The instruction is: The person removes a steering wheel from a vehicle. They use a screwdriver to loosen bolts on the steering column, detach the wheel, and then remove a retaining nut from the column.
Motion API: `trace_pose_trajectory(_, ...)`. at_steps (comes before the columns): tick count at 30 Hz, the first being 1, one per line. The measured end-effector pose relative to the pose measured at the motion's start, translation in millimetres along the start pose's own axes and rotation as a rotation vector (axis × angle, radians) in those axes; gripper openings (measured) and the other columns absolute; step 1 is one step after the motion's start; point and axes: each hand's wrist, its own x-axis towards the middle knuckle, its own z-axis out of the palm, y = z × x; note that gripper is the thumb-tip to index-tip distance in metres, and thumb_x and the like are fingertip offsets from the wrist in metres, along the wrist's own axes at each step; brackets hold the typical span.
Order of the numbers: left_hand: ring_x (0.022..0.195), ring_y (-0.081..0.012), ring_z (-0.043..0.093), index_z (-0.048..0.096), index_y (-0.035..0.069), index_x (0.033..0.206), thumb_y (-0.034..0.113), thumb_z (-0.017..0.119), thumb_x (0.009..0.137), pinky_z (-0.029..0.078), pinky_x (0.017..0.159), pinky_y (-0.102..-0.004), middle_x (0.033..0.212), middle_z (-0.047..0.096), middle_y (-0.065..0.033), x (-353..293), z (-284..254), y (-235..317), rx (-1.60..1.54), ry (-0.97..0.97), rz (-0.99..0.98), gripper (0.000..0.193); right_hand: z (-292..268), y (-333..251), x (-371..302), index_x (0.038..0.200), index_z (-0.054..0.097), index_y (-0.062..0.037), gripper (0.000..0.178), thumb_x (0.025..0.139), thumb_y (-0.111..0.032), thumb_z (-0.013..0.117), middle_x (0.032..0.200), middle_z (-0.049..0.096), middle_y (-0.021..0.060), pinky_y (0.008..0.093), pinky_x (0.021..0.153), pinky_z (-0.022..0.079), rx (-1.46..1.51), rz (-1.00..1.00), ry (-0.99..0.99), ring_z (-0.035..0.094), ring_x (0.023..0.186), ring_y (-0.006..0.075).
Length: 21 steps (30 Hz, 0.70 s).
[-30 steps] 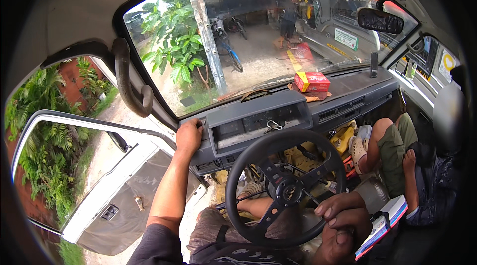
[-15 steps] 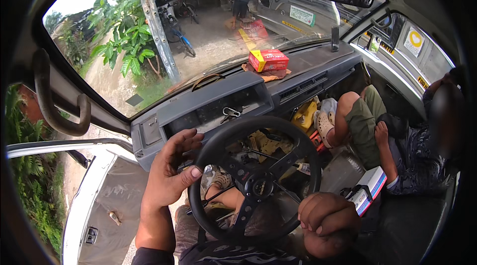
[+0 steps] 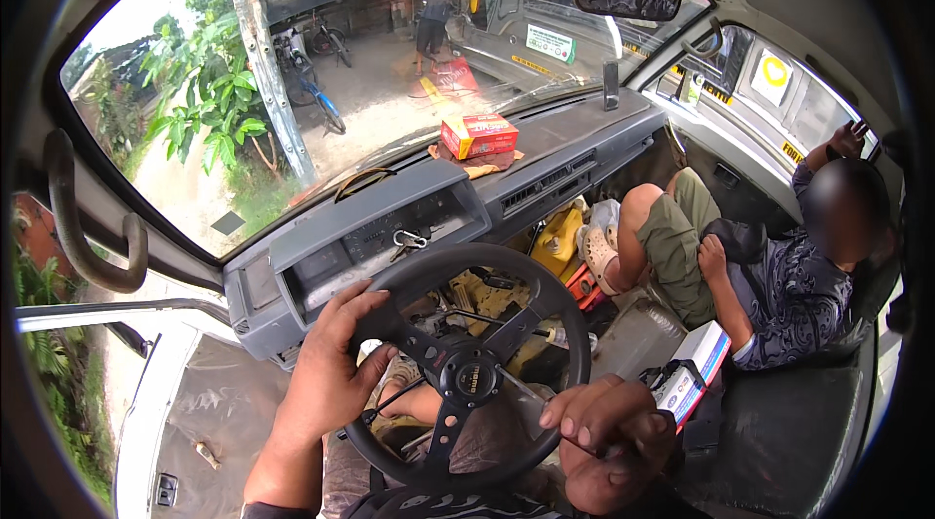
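A black three-spoke steering wheel [image 3: 575, 300] stands in front of me. My left hand [image 3: 336, 358] is closed around its upper left rim, the thumb lying on the inner side. My right hand [image 3: 618, 441] is beside the lower right rim with its fingers curled in. What it holds, if anything, is hidden. A thin metal stalk [image 3: 521, 389] runs from the column towards that hand; whether they touch I cannot tell. Behind the wheel, a silver carabiner [image 3: 409, 239] lies by the instrument cluster [image 3: 341, 261].
A red and yellow box [image 3: 479, 136] rests on the dashboard. At right sits another person [image 3: 779, 276], one hand raised by the window. A white, blue and red box [image 3: 696, 373] is between us. The left door [image 3: 219, 412] is open; a post [image 3: 265, 61] stands outside.
My left hand has closed onto the wheel rim. The fingers of my right hand have shifted and point more to the left. My view has turned right; the other person has raised a hand.
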Motion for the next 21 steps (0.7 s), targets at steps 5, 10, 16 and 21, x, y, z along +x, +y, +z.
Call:
trace_pose_trajectory(5,0.148,-0.0476,0.053,0.063,0.007,0.147,0.01,0.092,0.08,0.047,0.121,-0.0538,0.161,0.053,-0.0245,7.1,4.2,27.9,0.332,-0.119,0.444,0.073,-26.0,-4.9,42.0,0.12,0.079,0.0034,0.03,0.107,-0.021,0.069,0.08,0.071,0.0115,0.0423,0.064,0.056,0.508,0.354,-0.868,0.068,0.064,0.0253)
trace_pose_trajectory(10,0.138,-0.0427,0.064,0.053,-0.002,0.157,0.018,0.068,0.103,0.053,0.117,-0.0491,0.15,0.063,-0.027,15.4,49.2,39.3,0.22,-0.506,0.695,0.059,-3.5,-3.2,-1.2,0.106,0.083,0.0007,0.039,0.098,-0.036,0.073,0.066,0.066,0.0106,0.0372,0.055,0.048,-0.344,0.033,-0.072,0.06,0.055,0.0225)
trace_pose_trajectory(16,0.11,-0.0397,0.076,0.065,0.0,0.134,0.01,0.062,0.102,0.063,0.095,-0.0471,0.117,0.077,-0.0196,23.7,77.0,38.8,0.154,-0.588,0.671,0.034,-31.7,-7.4,0.4,0.122,0.077,-0.0021,0.046,0.1,-0.042,0.078,0.068,0.064,0.0074,0.0371,0.061,0.053,0.036,0.21,-0.428,0.064,0.063,0.0216)
trace_pose_trajectory(21,0.093,-0.0387,0.078,0.07,0.007,0.107,0.019,0.069,0.1,0.064,0.078,-0.0486,0.101,0.078,-0.0114,32.5,67.6,46.7,0.181,-0.603,0.493,0.014,-24.5,7.9,-24.2,0.129,0.066,-0.0032,0.059,0.1,-0.052,0.08,0.079,0.065,0.0041,0.0394,0.071,0.06,-0.373,-0.017,-0.134,0.068,0.077,0.0207)
